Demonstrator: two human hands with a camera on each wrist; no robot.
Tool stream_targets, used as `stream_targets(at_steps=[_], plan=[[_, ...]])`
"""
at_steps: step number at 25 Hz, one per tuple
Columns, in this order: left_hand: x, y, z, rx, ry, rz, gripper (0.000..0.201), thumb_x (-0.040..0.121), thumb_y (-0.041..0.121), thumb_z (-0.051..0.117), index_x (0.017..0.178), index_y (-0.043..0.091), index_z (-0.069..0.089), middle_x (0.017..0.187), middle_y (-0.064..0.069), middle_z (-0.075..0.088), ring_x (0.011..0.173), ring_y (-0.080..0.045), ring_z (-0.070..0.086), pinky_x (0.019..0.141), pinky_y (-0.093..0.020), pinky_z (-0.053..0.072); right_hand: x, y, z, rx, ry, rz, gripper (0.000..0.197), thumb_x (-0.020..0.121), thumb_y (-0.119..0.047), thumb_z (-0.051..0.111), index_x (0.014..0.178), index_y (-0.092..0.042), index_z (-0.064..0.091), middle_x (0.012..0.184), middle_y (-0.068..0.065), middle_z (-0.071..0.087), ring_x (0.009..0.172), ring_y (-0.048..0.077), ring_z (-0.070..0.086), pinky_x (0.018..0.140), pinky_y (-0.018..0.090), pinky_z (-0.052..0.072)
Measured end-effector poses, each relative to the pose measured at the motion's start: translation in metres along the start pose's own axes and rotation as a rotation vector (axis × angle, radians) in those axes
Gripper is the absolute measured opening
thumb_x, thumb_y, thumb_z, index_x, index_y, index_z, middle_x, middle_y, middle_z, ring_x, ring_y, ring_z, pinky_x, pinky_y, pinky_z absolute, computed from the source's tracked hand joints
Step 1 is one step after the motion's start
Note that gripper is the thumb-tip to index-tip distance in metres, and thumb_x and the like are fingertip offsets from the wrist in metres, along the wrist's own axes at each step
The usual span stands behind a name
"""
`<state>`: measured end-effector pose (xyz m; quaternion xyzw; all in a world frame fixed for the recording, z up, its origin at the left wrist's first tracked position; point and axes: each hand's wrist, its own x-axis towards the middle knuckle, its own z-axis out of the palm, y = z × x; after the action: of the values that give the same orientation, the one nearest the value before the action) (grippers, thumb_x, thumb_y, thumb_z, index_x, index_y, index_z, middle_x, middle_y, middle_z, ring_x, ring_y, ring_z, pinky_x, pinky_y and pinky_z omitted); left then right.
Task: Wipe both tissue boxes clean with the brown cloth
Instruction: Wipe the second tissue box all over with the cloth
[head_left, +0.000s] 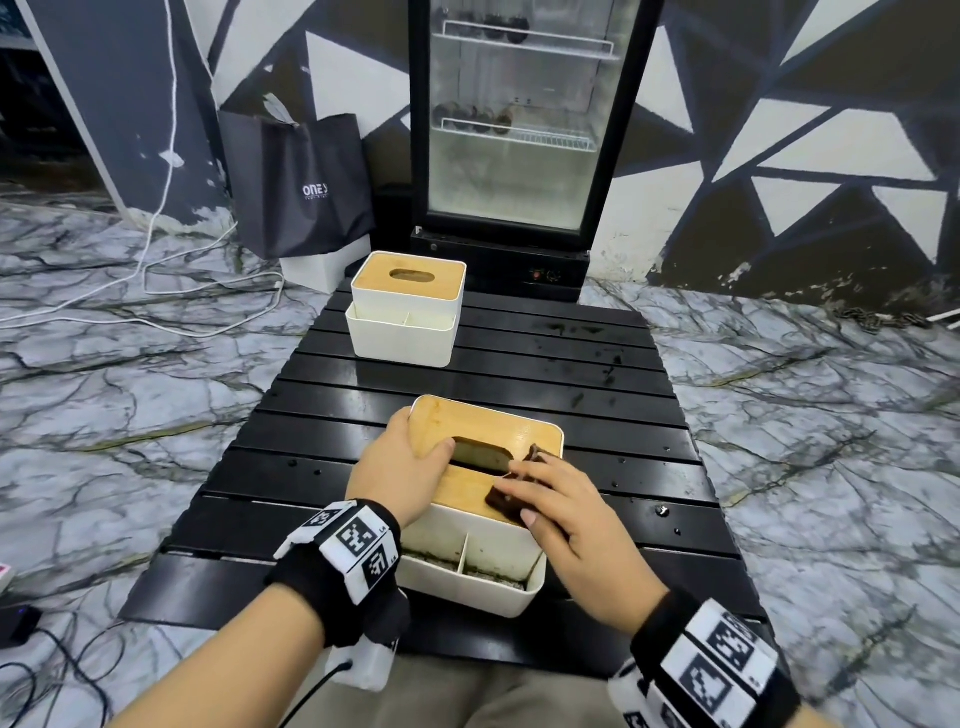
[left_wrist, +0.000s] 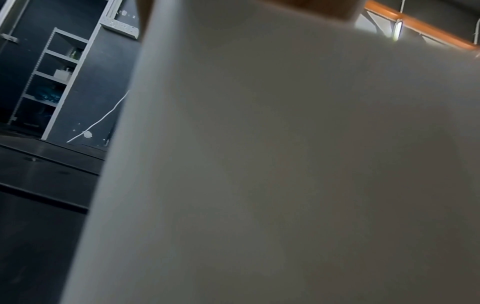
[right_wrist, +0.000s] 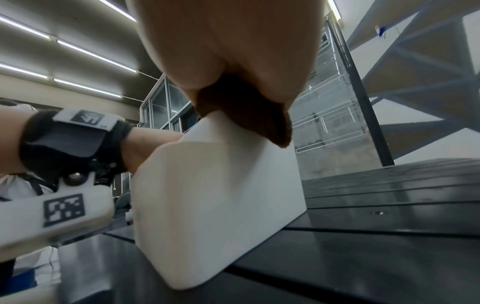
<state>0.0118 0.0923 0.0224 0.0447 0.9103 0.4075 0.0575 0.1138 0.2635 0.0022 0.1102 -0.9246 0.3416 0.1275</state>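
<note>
A person wipes the wooden lid of the near box (head_left: 483, 499) on a black slatted table (head_left: 597, 374), the first of two tissue boxes to be cleaned. The right hand (head_left: 566, 525) presses the brown cloth (head_left: 511, 501) flat against the lid's near right edge, fingers spread over it and thumb tucked at the cloth's side; the right wrist view shows the cloth (right_wrist: 249, 115) bunched under the palm at the box's top corner. The left hand (head_left: 405, 473) steadies the box, gripping its left side with the thumb across the lid to the slot.

The job appears to be at an early stage: the far box (head_left: 405, 312) stands untouched at the table's back left, well apart. Grime lines the near box's open front compartments, so the next move likely calls for working the cloth off the lid and down into them, box held firm.

Dark smudges mark the table's slats. Beyond it stand a glass-door fridge (head_left: 519, 119), a dark shopping bag (head_left: 301, 182) and a black-and-white geometric wall; white cables trail over the marbled floor.
</note>
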Motion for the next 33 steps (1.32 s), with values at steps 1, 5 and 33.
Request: stream_targets(at_steps=[1, 5, 33], plan=[[0.0, -0.001, 0.0, 0.004, -0.004, 0.005, 0.053, 0.09, 0.04, 0.053, 0.136, 0.02, 0.038, 0.12, -0.006, 0.06, 0.111, -0.028, 0.055, 0.09, -0.035, 0.045, 0.002, 0.001, -0.002, -0.008, -0.008, -0.013, 0.042, 0.087, -0.038, 0.03, 0.121, -0.035, 0.054, 0.125, -0.027, 0.039, 0.125, -0.014, 0.02, 0.104, 0.004, 0.009], [0.0, -0.002, -0.002, 0.014, -0.015, 0.032, 0.054, 0.09, 0.04, 0.054, 0.136, 0.018, 0.037, 0.119, -0.007, 0.06, 0.111, -0.029, 0.055, 0.091, -0.036, 0.045, 0.027, 0.014, -0.01, -0.025, 0.006, 0.028, 0.034, 0.092, -0.027, 0.039, 0.12, -0.031, 0.057, 0.125, -0.019, 0.044, 0.122, -0.007, 0.026, 0.105, 0.008, 0.013], [-0.005, -0.006, -0.017, 0.104, -0.018, 0.276, 0.054, 0.09, 0.03, 0.058, 0.139, 0.02, 0.039, 0.143, 0.001, 0.042, 0.128, -0.017, 0.043, 0.109, -0.037, 0.033, -0.024, -0.026, -0.023, -0.001, 0.043, 0.201, 0.031, 0.091, -0.018, 0.051, 0.118, -0.033, 0.058, 0.111, -0.018, 0.047, 0.108, -0.002, 0.038, 0.093, 0.001, 0.021]])
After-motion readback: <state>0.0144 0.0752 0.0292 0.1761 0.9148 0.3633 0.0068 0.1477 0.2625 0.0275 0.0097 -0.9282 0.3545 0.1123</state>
